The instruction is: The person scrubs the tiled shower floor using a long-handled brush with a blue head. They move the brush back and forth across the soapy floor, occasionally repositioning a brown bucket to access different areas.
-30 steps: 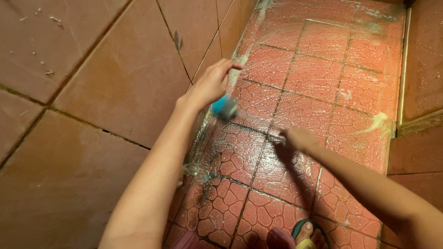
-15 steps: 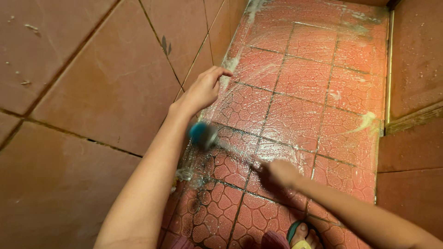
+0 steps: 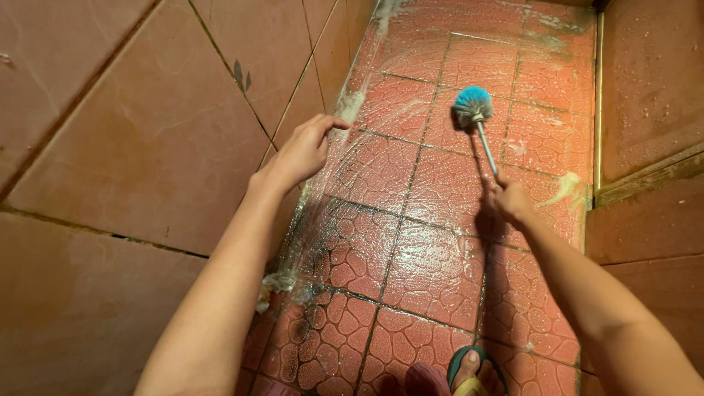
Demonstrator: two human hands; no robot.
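My right hand (image 3: 511,201) grips the thin handle of a scrub brush (image 3: 474,105) with a round blue bristle head. The brush head rests on the wet reddish floor tiles (image 3: 381,176), far from me and right of centre. My left hand (image 3: 302,150) is braced against the tiled wall (image 3: 147,147) on the left, fingers curled and holding nothing. Soapy white foam (image 3: 350,108) streaks the floor along the foot of that wall.
A tiled wall (image 3: 653,81) with a low ledge (image 3: 645,180) closes the right side. My foot in a green sandal (image 3: 469,370) stands at the bottom edge. Wet dirt and suds (image 3: 282,282) lie in the corner by the left wall.
The brush head has swept from beside the left wall out across the floor to the far right. My right hand moved right with it. My left hand stayed on the wall.
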